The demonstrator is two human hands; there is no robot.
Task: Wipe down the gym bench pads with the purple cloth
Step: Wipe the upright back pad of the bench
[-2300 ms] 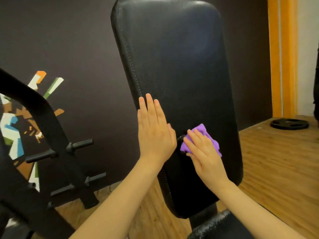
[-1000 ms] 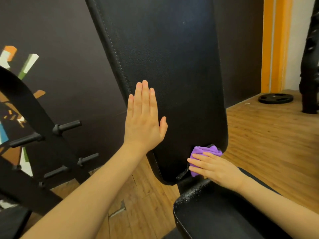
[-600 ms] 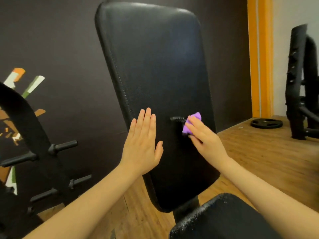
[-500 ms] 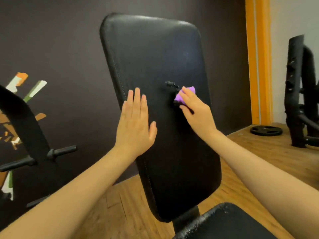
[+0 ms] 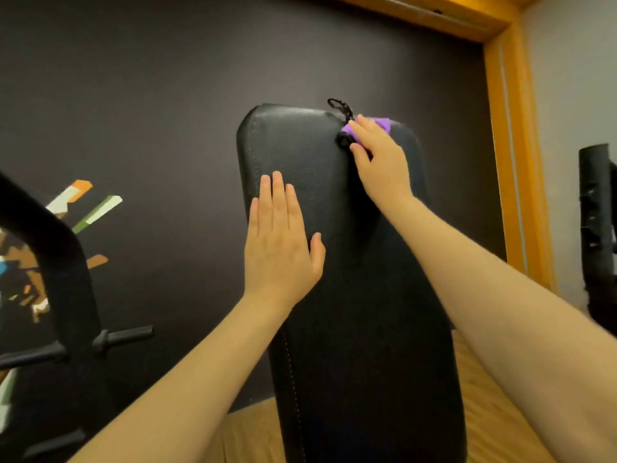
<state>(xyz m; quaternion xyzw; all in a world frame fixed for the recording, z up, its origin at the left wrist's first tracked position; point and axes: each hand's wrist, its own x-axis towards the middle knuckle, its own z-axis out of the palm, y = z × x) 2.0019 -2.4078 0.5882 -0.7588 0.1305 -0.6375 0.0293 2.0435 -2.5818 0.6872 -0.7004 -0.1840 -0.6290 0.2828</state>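
Standing at the far left, a black rack frame (image 5: 50, 255) with short pegs rises in front of a dark wall (image 5: 150, 95) bearing a painted pattern of orange, white and green shards; neither has a part in the wiping.

Next comes the left hand (image 5: 280, 242), laid flat on the upright back pad (image 5: 350, 329) close to its left edge, about a third of the way down from the top. Its fingers are straight and together, the thumb spread a little, and it holds nothing. The flat palm looks meant to steady the pad against the push of the wiping.

To its right, the right hand (image 5: 380, 158) reaches up to the pad's top edge, near the top right corner. It presses the purple cloth (image 5: 380, 123) against the pad there, fingers lying over the bunched cloth and bent a little round it, so only purple scraps show above and beside the fingers. A small black loop (image 5: 340, 110), seemingly a cord or clip on the cloth, sticks up past the top edge just left of the fingertips.

Working this high suggests the stroke has come to the pad's upper limit; the seat pad is not in view.

Farther right stand an orange door frame (image 5: 514, 162) and another dark piece of gym equipment (image 5: 597, 228).
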